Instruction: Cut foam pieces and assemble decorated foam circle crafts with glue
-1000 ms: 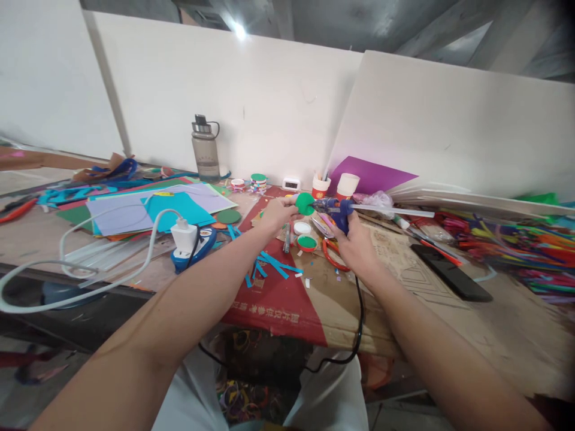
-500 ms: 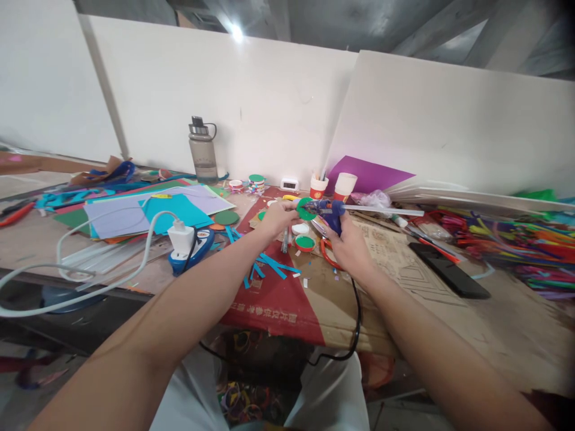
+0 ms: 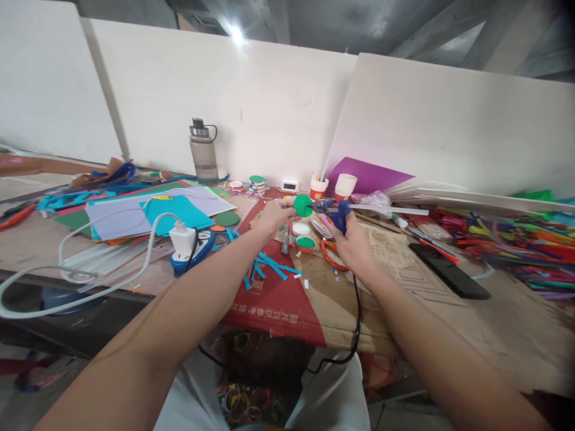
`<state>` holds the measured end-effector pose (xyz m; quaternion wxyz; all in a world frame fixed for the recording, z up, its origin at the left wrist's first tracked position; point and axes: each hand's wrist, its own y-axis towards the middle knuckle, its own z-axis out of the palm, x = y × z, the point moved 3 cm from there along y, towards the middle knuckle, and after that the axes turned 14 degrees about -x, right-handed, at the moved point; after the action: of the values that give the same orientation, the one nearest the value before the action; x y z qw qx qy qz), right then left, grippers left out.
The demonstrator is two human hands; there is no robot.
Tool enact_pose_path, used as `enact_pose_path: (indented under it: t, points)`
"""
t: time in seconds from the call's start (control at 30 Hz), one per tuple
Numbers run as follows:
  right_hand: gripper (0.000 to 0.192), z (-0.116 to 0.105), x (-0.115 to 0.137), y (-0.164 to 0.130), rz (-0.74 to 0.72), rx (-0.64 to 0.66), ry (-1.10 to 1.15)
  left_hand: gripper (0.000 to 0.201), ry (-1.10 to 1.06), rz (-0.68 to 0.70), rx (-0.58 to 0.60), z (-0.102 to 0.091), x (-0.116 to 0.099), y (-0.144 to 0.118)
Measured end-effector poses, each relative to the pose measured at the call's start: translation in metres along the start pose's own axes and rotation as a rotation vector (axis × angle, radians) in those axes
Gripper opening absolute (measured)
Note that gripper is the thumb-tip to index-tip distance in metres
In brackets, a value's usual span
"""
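Note:
Between the fingers of my left hand [image 3: 277, 216] is a green paper disc [image 3: 302, 206], held up above the table by its left edge. My right hand [image 3: 353, 240] grips a blue hot glue gun [image 3: 340, 216]. A long white glue stick [image 3: 390, 209] sticks out of the gun's back to the right. The gun's nozzle points left and meets the disc's right side; whether it touches I cannot tell. Below the hands lie a round white lid [image 3: 300, 229] and a small round piece with a green top [image 3: 306, 243].
Blue paper strips [image 3: 272, 266] lie on the cardboard [image 3: 287, 311]. Left are coloured sheets [image 3: 117, 218], a power strip [image 3: 197, 248] and a water bottle [image 3: 203, 152]. Paper cups [image 3: 345, 185] and a small clock [image 3: 290, 185] stand behind. A black phone [image 3: 449, 270] and pipe cleaners [image 3: 516, 239] are right.
The green disc has turned to face the camera more and moved slightly left and up. The glue gun has shifted slightly right.

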<state>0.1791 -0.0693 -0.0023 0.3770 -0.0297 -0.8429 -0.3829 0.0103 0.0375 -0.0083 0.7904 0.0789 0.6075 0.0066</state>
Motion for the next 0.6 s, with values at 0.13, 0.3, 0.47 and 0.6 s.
enact_pose_path:
  t: [0.13, 0.3, 0.47, 0.6]
  points:
    - [0.044, -0.001, 0.000, 0.000, 0.027, -0.029, -0.036, 0.016, 0.036, 0.010, 0.011, 0.001, 0.002, 0.000]
    - [0.038, -0.001, -0.003, 0.001, 0.023, -0.029, 0.033, 0.011, 0.014, -0.004, -0.016, -0.002, 0.002, 0.003]
    - [0.021, 0.000, -0.017, 0.008, 0.392, 0.009, 0.377, 0.012, -0.022, -0.048, -0.082, -0.007, 0.003, 0.007]
    - [0.012, -0.005, -0.033, 0.017, 0.664, 0.006, 0.503, 0.016, -0.070, -0.084, -0.105, -0.009, 0.003, 0.008]
